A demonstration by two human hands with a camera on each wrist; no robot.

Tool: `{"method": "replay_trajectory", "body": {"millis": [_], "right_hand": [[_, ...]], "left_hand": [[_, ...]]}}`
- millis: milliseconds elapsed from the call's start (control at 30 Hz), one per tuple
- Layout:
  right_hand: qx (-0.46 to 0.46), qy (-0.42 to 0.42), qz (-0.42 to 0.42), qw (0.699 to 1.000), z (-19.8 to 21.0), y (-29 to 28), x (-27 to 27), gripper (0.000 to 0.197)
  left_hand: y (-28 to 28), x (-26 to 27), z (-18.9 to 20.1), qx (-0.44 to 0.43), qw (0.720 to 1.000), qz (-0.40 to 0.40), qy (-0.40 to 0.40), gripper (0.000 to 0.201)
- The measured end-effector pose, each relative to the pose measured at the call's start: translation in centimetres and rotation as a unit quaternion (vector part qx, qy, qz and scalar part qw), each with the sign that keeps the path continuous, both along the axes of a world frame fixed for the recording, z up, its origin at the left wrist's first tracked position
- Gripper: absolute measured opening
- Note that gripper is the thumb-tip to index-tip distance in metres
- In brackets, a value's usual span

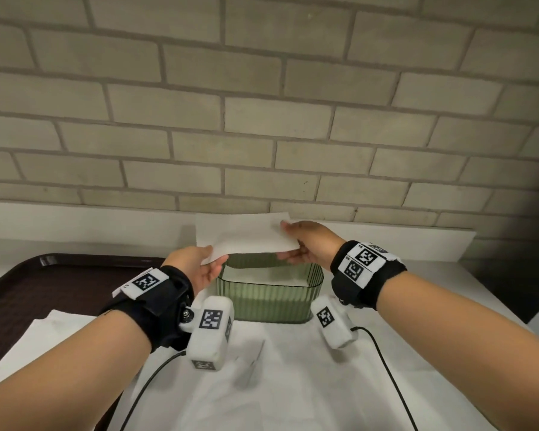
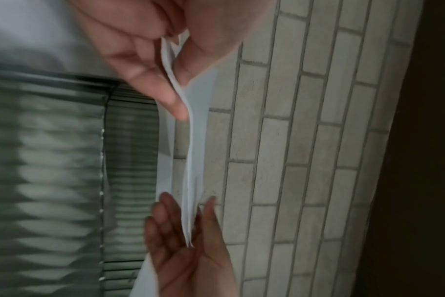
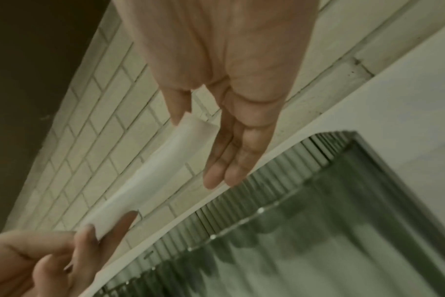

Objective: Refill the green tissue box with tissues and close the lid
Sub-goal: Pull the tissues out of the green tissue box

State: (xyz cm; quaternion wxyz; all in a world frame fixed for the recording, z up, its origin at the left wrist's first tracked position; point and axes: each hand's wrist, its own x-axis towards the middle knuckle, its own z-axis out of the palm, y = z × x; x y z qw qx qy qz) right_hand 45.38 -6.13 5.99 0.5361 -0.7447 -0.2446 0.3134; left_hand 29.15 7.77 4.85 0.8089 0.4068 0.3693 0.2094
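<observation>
Both hands hold one folded tissue (image 1: 246, 237) stretched flat above the open green box (image 1: 269, 295). The left hand (image 1: 199, 265) pinches its near-left end between thumb and fingers; the right hand (image 1: 308, 244) pinches the far-right end the same way. In the wrist views the sheet shows as a thin, layered white strip running from one hand to the other, just over the box's ribbed rim.

The box stands on a white cloth (image 1: 293, 384) close to the brick wall (image 1: 262, 104), with no lid on it. A pale layer shows through its green walls, which looks like tissues already laid inside, though the glass is tinted and I can't be sure how deep that layer goes. A dark tray (image 1: 28, 290) lies to the left, and another white sheet (image 1: 63, 325) lies over its near edge.

By my reckoning the refill is under way but not finished: this tissue has yet to go down into the box, more may follow, and the lid, which I don't see anywhere in view, has yet to be put on.
</observation>
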Motion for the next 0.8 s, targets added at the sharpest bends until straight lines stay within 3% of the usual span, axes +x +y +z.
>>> {"method": "replay_trajectory", "body": {"millis": [67, 133, 233, 333, 533, 633, 733, 800], "right_hand": [[-0.024, -0.078, -0.029, 0.996, -0.1, -0.4, 0.4, 0.047], [-0.04, -0.106, -0.059, 0.992, -0.4, -0.8, 0.9, 0.055], [-0.059, -0.104, -0.066, 0.991, -0.7, -1.7, 0.9, 0.061], [-0.128, -0.205, -0.053, 0.969, -1.1, -2.2, 0.5, 0.068], [-0.223, -0.346, 0.028, 0.911, -2.3, -2.1, -1.2, 0.061], [-0.303, -0.409, 0.063, 0.858, -2.1, -2.0, -1.9, 0.051], [-0.302, -0.502, 0.067, 0.808, -1.8, -1.7, -2.5, 0.028], [-0.291, -0.507, 0.096, 0.806, -1.7, -1.3, -2.7, 0.027]], "left_hand": [[-0.1, 0.2, 0.0, 0.057, 0.997, -0.027, 0.034, 0.023], [-0.2, 0.4, -0.2, 0.175, 0.978, -0.06, 0.097, 0.018], [0.0, 0.9, -0.7, 0.41, 0.89, -0.089, 0.179, 0.024], [0.2, 1.3, -1.0, 0.55, 0.788, -0.134, 0.241, 0.03], [0.6, 2.1, -1.8, 0.647, 0.67, -0.195, 0.307, 0.027], [0.2, 2.1, -2.1, 0.695, 0.614, -0.178, 0.329, 0.03], [-0.4, 2.4, -1.8, 0.754, 0.547, -0.165, 0.323, 0.032], [-0.9, 2.8, -1.6, 0.777, 0.513, -0.19, 0.313, 0.032]]}}
